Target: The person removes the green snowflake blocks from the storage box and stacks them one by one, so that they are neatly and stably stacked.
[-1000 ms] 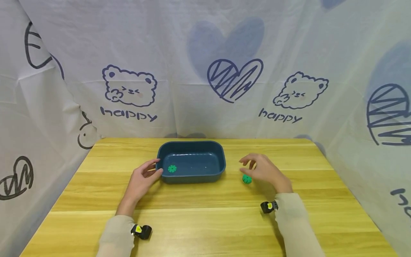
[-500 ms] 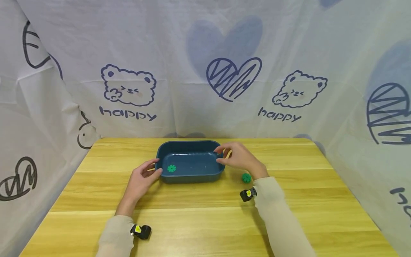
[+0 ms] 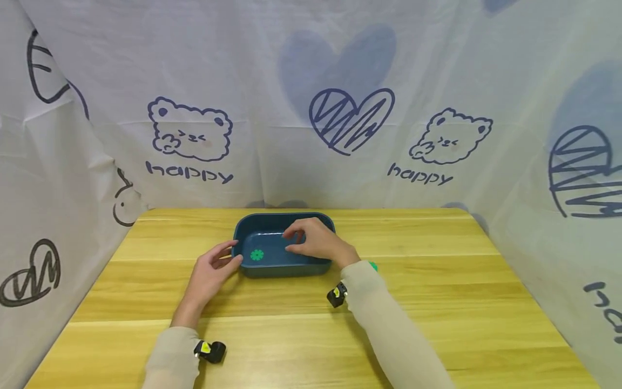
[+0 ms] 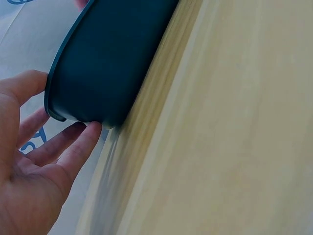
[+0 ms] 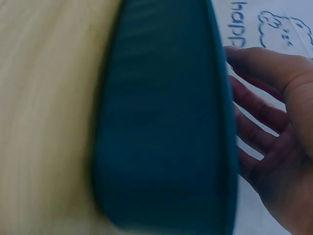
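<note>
A dark blue rectangular plastic box [image 3: 284, 271] stands on the wooden table. My left hand [image 3: 214, 273] grips its left end, thumb near the front corner and fingers against the end wall; the left wrist view shows the thumb [image 4: 33, 84] at the rim. Inside, toward the left, lies a flat green notched disc [image 3: 257, 255]. Over the box's right half hovers my right hand [image 3: 316, 240], thumb and fingers bent and apart, nothing seen between them. In the right wrist view the box wall partly covers the fingertips. Another green disc [image 3: 373, 266] is mostly hidden behind the right sleeve.
The wooden table [image 3: 272, 346] extends to both sides of the box and toward me. A white cloth [image 3: 272, 162] with blue hearts and bears hangs behind and at the sides. Each wrist wears a small black camera [image 3: 211, 351].
My right hand has moved left from above the loose green disc, across the box's right rim, to over its inside. The left hand has stayed at the box.
</note>
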Demonstrator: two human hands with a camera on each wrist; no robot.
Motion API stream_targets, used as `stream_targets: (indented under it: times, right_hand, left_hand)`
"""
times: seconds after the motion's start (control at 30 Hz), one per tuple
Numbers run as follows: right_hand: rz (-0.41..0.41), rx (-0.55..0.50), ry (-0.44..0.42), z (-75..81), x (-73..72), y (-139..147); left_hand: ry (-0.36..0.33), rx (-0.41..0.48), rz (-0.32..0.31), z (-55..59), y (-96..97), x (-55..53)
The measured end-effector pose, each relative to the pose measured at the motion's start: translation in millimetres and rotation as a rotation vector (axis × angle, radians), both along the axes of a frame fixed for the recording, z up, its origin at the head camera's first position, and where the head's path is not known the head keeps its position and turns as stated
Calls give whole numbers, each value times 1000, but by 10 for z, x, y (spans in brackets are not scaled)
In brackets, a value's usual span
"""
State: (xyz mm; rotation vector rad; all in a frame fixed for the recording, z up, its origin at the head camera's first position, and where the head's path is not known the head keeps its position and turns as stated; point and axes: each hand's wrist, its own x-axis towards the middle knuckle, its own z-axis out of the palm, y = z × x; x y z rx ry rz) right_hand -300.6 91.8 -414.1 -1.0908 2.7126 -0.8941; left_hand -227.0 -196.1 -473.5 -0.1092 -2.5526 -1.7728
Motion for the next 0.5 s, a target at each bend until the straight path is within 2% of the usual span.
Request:
stream_targets:
  times: [0.3, 0.5]
  right_hand:
    - [22, 6, -36, -212, -93, -353]
    - [25, 35, -55, -283, -110, -558]
  left_hand:
    - [12, -10, -5, -34, -8, 0]
    - [11, 0, -12, -34, -10, 7]
